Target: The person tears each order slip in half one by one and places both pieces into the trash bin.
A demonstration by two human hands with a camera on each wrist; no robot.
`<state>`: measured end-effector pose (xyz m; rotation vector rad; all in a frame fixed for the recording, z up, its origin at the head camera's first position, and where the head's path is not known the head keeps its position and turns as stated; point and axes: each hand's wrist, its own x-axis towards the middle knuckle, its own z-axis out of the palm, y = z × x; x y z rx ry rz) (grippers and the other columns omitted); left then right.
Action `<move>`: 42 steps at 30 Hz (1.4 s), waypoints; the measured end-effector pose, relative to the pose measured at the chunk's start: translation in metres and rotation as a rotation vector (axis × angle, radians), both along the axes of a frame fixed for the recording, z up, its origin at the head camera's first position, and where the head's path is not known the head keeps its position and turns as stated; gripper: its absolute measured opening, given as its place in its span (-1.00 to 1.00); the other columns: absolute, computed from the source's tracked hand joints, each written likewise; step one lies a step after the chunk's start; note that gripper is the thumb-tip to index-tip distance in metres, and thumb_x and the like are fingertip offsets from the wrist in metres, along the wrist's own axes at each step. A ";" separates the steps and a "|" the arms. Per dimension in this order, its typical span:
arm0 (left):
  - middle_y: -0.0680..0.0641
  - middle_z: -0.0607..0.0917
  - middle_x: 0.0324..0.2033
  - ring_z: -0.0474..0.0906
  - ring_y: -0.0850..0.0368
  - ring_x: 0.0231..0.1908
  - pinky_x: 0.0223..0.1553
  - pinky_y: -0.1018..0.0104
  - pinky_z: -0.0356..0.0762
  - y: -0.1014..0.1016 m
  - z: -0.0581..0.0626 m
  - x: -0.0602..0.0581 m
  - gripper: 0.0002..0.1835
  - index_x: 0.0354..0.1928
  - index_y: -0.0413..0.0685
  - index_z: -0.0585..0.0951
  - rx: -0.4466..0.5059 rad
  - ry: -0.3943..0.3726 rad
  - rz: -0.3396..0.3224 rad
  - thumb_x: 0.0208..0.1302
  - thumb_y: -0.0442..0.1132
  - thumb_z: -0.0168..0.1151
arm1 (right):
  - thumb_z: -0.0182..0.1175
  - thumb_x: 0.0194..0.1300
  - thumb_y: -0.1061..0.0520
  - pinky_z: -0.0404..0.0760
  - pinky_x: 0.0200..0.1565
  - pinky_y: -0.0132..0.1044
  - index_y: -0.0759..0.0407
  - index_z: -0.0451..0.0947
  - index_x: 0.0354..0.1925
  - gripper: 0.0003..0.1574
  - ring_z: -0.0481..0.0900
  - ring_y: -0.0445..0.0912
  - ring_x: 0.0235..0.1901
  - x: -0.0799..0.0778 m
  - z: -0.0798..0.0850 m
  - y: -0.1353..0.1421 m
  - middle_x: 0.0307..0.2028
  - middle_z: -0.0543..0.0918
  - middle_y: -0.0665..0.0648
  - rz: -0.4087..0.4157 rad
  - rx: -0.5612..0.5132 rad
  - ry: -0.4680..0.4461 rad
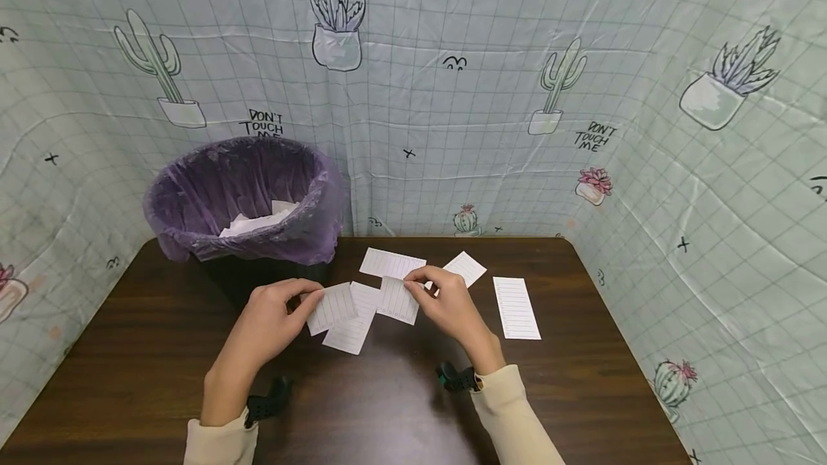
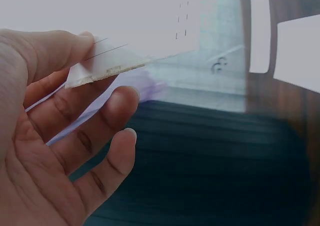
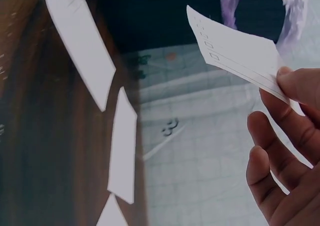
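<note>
My left hand (image 1: 274, 318) pinches a small lined paper piece (image 1: 332, 308) between thumb and forefinger. In the left wrist view this piece (image 2: 135, 20) has a rough, torn lower edge, and the other fingers curl loosely below it. A second lined paper piece (image 1: 397, 301), with a row of small boxes along one edge, is held up by my right hand (image 1: 455, 307), gripped at its corner by thumb and forefinger. The two pieces are apart. Between and beneath them lies a lined paper slip (image 1: 354, 332) on the table, partly covered by the left piece in the head view.
Behind my left hand stands a dark bin (image 1: 222, 271) with a purple liner (image 1: 304, 246) and white papers (image 1: 255, 222) inside. More lined slips lie on the brown table (image 1: 381, 407): one at the back (image 1: 390, 262), one behind my right hand (image 1: 466, 269), one farther right (image 1: 517, 308).
</note>
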<state>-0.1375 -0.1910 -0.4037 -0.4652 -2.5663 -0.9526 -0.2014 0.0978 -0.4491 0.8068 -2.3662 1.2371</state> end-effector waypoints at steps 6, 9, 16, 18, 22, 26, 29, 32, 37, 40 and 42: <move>0.02 0.82 -0.29 0.58 0.22 -0.42 -0.33 0.20 0.59 -0.008 0.022 0.003 -0.92 -0.20 -0.07 0.81 -0.055 0.077 0.029 0.32 -0.33 0.39 | 0.33 0.35 0.27 0.61 -0.32 -0.28 0.18 0.73 -0.25 -0.95 0.63 -0.15 -0.40 -0.007 0.018 -0.010 -0.35 0.78 0.07 0.031 0.020 0.046; 0.01 0.83 -0.29 0.62 0.19 -0.42 -0.32 0.14 0.60 -0.013 0.032 0.003 -0.92 -0.20 -0.07 0.81 -0.092 0.113 0.051 0.32 -0.32 0.40 | 0.32 0.37 0.25 0.60 -0.33 -0.29 0.19 0.72 -0.24 -0.95 0.62 -0.15 -0.38 -0.010 0.025 -0.014 -0.35 0.77 0.06 0.038 0.023 0.043; -0.04 0.83 -0.29 0.73 0.06 -0.37 -0.31 0.03 0.65 -0.023 0.055 0.007 -0.90 -0.20 -0.13 0.80 -0.125 0.197 0.058 0.28 -0.37 0.40 | 0.31 0.38 0.24 0.63 -0.26 -0.19 0.20 0.72 -0.22 -0.94 0.62 -0.14 -0.37 -0.016 0.041 -0.025 -0.35 0.77 0.06 0.068 0.011 0.080; -0.05 0.83 -0.30 0.72 0.06 -0.38 -0.33 0.04 0.64 -0.026 0.061 0.009 -0.90 -0.19 -0.14 0.80 -0.132 0.221 0.055 0.27 -0.38 0.40 | 0.31 0.39 0.25 0.63 -0.25 -0.20 0.20 0.72 -0.22 -0.94 0.62 -0.15 -0.38 -0.017 0.047 -0.028 -0.35 0.77 0.06 0.081 0.001 0.080; -0.06 0.83 -0.32 0.69 0.08 -0.43 -0.37 0.06 0.62 -0.031 0.074 0.013 -0.88 -0.19 -0.15 0.80 -0.151 0.275 0.055 0.23 -0.41 0.43 | 0.30 0.40 0.24 0.67 -0.21 -0.19 0.20 0.71 -0.21 -0.94 0.63 -0.16 -0.35 -0.018 0.057 -0.036 -0.31 0.79 0.08 0.107 -0.015 0.080; -0.05 0.83 -0.31 0.72 0.06 -0.40 -0.36 0.14 0.58 -0.036 0.085 0.016 -0.86 -0.20 -0.13 0.80 -0.159 0.326 0.066 0.19 -0.42 0.45 | 0.29 0.41 0.24 0.67 -0.20 -0.23 0.21 0.71 -0.20 -0.93 0.64 -0.16 -0.34 -0.017 0.070 -0.043 -0.28 0.79 0.09 0.139 -0.020 0.091; -0.04 0.82 -0.32 0.72 0.05 -0.40 -0.34 0.30 0.52 -0.040 0.092 0.017 -0.84 -0.21 -0.12 0.80 -0.154 0.371 0.069 0.16 -0.43 0.47 | 0.29 0.41 0.25 0.61 -0.25 -0.31 0.22 0.71 -0.19 -0.93 0.59 -0.16 -0.36 -0.017 0.079 -0.049 -0.28 0.78 0.10 0.173 -0.007 0.117; -0.05 0.80 -0.34 0.66 0.07 -0.45 -0.35 0.41 0.42 -0.044 0.098 0.017 -0.84 -0.23 -0.14 0.80 -0.155 0.419 0.068 0.12 -0.43 0.49 | 0.29 0.41 0.26 0.59 -0.28 -0.35 0.23 0.70 -0.20 -0.93 0.57 -0.16 -0.36 -0.018 0.090 -0.054 -0.30 0.76 0.09 0.202 0.015 0.160; -0.07 0.79 -0.34 0.60 0.10 -0.47 -0.34 0.43 0.40 -0.050 0.111 0.018 -0.86 -0.24 -0.18 0.79 -0.186 0.464 0.087 0.14 -0.43 0.48 | 0.29 0.42 0.24 0.62 -0.24 -0.33 0.23 0.71 -0.18 -0.92 0.62 -0.13 -0.27 -0.020 0.109 -0.064 -0.28 0.76 0.09 0.228 0.065 0.244; -0.07 0.80 -0.34 0.59 0.11 -0.48 -0.36 0.45 0.39 -0.053 0.120 0.019 -0.86 -0.22 -0.19 0.79 -0.205 0.479 0.091 0.16 -0.43 0.46 | 0.28 0.42 0.24 0.64 -0.15 -0.31 0.24 0.70 -0.17 -0.91 0.67 -0.11 -0.20 -0.022 0.121 -0.070 -0.25 0.77 0.10 0.243 0.103 0.302; -0.07 0.80 -0.35 0.57 0.11 -0.49 -0.37 0.47 0.37 -0.055 0.126 0.020 -0.86 -0.22 -0.18 0.79 -0.213 0.488 0.093 0.16 -0.43 0.46 | 0.28 0.43 0.24 0.64 -0.08 -0.32 0.24 0.69 -0.18 -0.91 0.69 -0.10 -0.18 -0.023 0.129 -0.075 -0.24 0.78 0.09 0.258 0.134 0.342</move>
